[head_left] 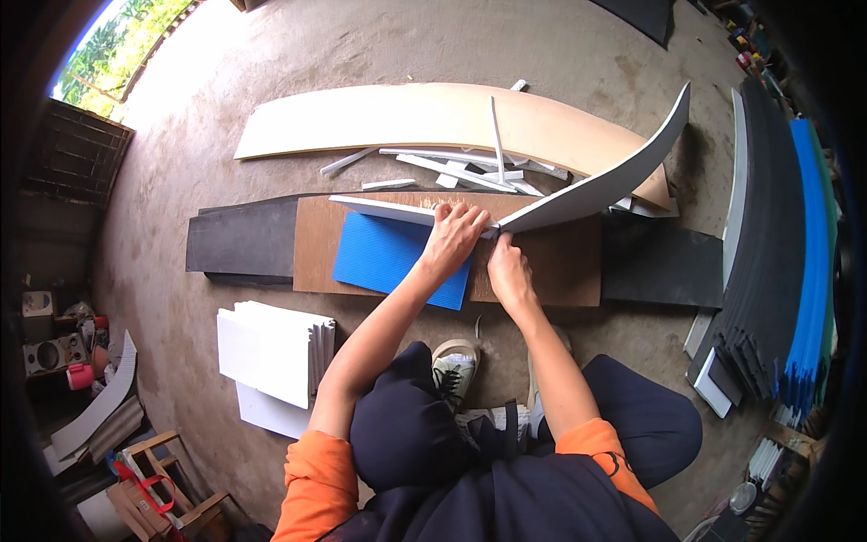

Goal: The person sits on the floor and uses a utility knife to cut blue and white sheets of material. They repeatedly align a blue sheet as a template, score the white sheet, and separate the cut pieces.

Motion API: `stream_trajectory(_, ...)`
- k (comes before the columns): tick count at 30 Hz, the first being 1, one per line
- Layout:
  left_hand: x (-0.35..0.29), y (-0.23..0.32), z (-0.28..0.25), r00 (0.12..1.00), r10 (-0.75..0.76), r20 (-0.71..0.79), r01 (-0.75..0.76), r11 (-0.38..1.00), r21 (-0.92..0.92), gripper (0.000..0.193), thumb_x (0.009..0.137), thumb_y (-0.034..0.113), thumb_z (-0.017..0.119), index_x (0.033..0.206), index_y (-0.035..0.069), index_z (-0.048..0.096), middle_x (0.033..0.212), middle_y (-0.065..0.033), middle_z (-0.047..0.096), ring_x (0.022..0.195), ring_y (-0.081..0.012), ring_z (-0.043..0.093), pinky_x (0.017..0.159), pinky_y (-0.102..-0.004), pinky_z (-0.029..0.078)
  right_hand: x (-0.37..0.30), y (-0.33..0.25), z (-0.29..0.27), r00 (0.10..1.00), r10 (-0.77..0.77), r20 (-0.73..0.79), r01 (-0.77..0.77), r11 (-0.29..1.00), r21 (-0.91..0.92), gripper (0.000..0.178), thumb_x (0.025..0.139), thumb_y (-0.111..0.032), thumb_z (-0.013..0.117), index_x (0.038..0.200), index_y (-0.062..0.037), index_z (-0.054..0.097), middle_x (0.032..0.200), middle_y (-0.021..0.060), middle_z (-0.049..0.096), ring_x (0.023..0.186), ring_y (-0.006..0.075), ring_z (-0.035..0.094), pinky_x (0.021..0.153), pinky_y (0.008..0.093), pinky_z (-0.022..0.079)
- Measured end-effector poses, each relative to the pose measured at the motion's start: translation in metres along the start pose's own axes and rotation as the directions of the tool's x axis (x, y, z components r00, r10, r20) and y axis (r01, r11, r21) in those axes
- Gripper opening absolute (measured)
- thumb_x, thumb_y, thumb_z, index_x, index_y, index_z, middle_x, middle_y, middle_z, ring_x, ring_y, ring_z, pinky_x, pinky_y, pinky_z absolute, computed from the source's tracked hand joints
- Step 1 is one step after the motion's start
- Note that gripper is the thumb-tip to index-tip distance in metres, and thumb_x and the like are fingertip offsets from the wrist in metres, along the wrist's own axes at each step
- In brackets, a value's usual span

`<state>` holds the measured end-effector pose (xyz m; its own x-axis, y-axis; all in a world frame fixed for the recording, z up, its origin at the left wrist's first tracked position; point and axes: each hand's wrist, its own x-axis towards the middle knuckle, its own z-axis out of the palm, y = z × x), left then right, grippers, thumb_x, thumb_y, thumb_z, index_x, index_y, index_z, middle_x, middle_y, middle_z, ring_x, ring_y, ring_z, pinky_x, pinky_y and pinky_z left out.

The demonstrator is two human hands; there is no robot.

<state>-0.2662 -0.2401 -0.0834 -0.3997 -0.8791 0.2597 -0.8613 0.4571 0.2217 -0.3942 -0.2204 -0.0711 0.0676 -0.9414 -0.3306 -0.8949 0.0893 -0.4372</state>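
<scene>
A long white foam-like sheet point(605, 185) stands on its edge, its right end curving up and away. My left hand point(454, 237) is closed over the sheet near its middle, the fingers on its top edge. Just to the right, my right hand point(511, 269) is a fist held against the near side of the sheet. A small dark bit shows at the top of that fist, too little to name. Beneath my left hand lies a blue ribbed sheet point(388, 262), flat on a brown board point(560, 266).
Black sheets point(659, 265) lie under the board. White offcut strips point(452, 170) are scattered beyond it, beside a long pale wooden panel point(361, 117). A white sheet stack point(266, 352) sits at left; black sheets point(768, 235) and blue sheets point(817, 253) stand along the right.
</scene>
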Motion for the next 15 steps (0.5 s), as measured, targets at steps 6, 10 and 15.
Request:
stream_trajectory(6, -0.002, 0.001, 0.001, 1.000, 0.018, -0.006, -0.018, 1.000, 0.006, 0.016, 0.078, 0.010, 0.050, 0.094, 0.009, 0.049, 0.086, -0.0024, 0.051, 0.089, -0.0191, 0.049, 0.081, -0.0394, 0.031, 0.003, 0.019, 0.028, 0.988, 0.118, 0.104, -0.132, 0.981, 0.144, 0.029, 0.088, -0.018, 0.035, 0.104, 0.0046, 0.043, 0.092, 0.0285, 0.058, 0.087, 0.0405, 0.058, 0.074, 0.0477, 0.047)
stream_trajectory(10, 0.010, 0.001, 0.000, 0.999, 0.028, 0.017, -0.027, 1.000, -0.007, 0.016, 0.078, 0.011, 0.050, 0.094, 0.009, 0.049, 0.084, -0.0025, 0.051, 0.088, -0.0185, 0.049, 0.082, -0.0381, 0.030, 0.024, 0.058, 0.067, 0.999, -0.028, -0.022, 0.031, 0.981, 0.189, 0.032, 0.087, -0.017, 0.035, 0.112, 0.0016, 0.036, 0.087, 0.0326, 0.056, 0.087, 0.0468, 0.054, 0.076, 0.0533, 0.043)
stream_trajectory(15, 0.004, -0.003, 0.002, 1.000, 0.028, 0.010, -0.028, 1.000, -0.001, 0.016, 0.078, 0.012, 0.051, 0.094, 0.008, 0.049, 0.085, -0.0027, 0.051, 0.087, -0.0186, 0.049, 0.081, -0.0381, 0.031, 0.017, 0.070, 0.095, 0.996, 0.070, 0.062, -0.075, 0.994, 0.085, 0.026, 0.087, -0.017, 0.032, 0.104, 0.0009, 0.037, 0.082, 0.0308, 0.058, 0.080, 0.0456, 0.057, 0.072, 0.0528, 0.045)
